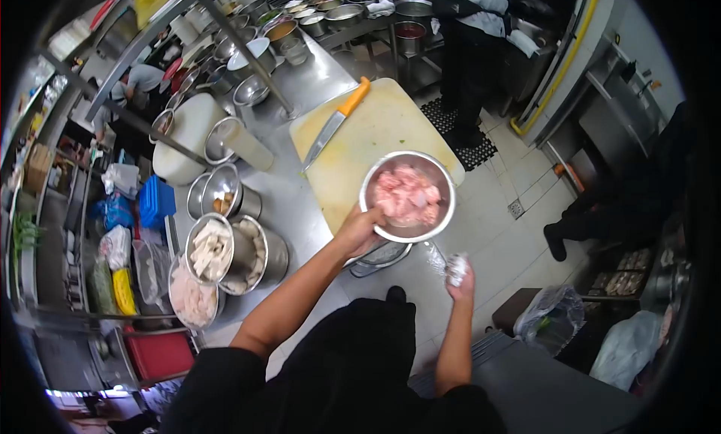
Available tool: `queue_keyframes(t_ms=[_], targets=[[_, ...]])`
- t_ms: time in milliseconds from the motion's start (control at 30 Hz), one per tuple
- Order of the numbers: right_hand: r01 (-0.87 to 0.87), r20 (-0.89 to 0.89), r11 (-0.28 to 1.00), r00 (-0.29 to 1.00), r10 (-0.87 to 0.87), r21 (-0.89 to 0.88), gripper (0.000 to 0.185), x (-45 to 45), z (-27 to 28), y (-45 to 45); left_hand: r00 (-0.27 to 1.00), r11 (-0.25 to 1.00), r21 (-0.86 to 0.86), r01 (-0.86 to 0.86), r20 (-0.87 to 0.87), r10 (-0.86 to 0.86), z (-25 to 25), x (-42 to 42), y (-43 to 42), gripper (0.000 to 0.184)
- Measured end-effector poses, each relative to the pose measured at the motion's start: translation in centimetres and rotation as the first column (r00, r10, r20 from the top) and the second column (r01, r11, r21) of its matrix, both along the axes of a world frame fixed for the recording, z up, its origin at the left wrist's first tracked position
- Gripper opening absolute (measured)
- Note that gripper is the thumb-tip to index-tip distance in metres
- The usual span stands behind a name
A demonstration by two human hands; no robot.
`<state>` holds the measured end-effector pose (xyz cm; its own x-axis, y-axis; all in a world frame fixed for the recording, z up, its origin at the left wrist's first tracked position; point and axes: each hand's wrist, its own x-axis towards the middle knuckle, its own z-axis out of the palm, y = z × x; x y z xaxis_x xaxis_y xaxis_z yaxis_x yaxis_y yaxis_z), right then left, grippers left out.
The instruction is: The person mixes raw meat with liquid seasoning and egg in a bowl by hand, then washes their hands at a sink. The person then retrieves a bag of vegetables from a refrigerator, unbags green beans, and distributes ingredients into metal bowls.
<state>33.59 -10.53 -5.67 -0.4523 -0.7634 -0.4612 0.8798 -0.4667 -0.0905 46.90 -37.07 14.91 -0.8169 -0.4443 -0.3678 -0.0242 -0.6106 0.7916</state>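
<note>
Person at a steel counter (327,62), bare forearms, dark clothing. Left hand (363,231) grips a round metal bowl (434,169) by its near-left side: thumb over the rim, the other fingers curled outside, mostly out of sight. In the bowl, a heap of raw pink meat pieces (408,194), with bare metal showing around them. From where I stand the bowl overlaps the near-right edge of a cutting board (390,119); cannot tell whether it touches. Partly hidden below it, a second metal vessel (383,255).

Right hand (464,284) well apart from the bowl, lower and to the right, over the floor side. Fingers folded around a crumpled white wad (456,267); blurred, material uncertain.

Knife (334,126) lies slantwise on the board, orange handle at the far edge, blade towards the left edge. A few green specks on the board.

Left of the board, clustered containers: a pot of pale strips (212,248), just beside a larger pot (276,265) of pale pieces. Blue basket (156,201) farther left. Beyond the board, a co-worker (473,58) stands near a black perforated mat (477,156).
</note>
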Motion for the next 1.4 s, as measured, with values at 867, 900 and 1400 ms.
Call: queue_keyframes(t_ms=[867,900,1400], targets=[[0.223,-0.584,0.817,0.795,0.163,0.532,0.015,2.3,16.7,4.1,0.946,0.944,0.080,0.322,0.013,-0.324,-10.4,0.5,14.0,0.044],[0.238,-0.606,0.779,0.765,0.217,0.580,0.015,2.3,16.3,3.7,0.953,0.951,0.074,0.300,0.019,-0.302,-9.8,0.4,14.2,0.046],[0.533,-0.383,0.545,-0.391,0.837,0.647,0.029,4.2,18.2,-0.6,0.945,0.945,-0.026,0.327,0.017,-0.327,-8.1,2.0,13.3,0.059]])
